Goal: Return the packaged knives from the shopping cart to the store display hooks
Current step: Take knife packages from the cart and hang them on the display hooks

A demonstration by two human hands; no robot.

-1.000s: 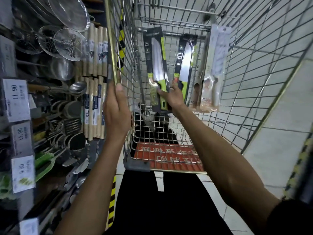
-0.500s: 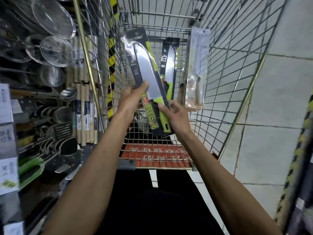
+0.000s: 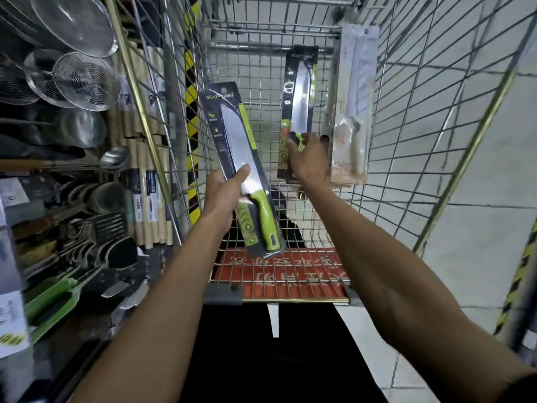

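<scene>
My left hand [image 3: 225,193] grips a packaged knife with a green handle [image 3: 241,167] on black card, lifted over the left half of the wire shopping cart [image 3: 412,117]. My right hand [image 3: 309,158] is curled round the handle end of a second green-handled packaged knife [image 3: 297,103], which stands upright against the cart's far wall. A third packaged knife in clear and white wrapping [image 3: 353,106] leans upright just right of that hand.
The store display on the left carries wire strainers [image 3: 84,80], ladles [image 3: 114,159], spatulas and wooden-handled tools [image 3: 145,175] with white price tags. The cart's red child-seat flap [image 3: 279,274] lies near me. Grey floor tiles lie to the right.
My left hand left the cart rim and took the first knife from my right hand. My right hand then reached forward and closed on the second green-handled knife.
</scene>
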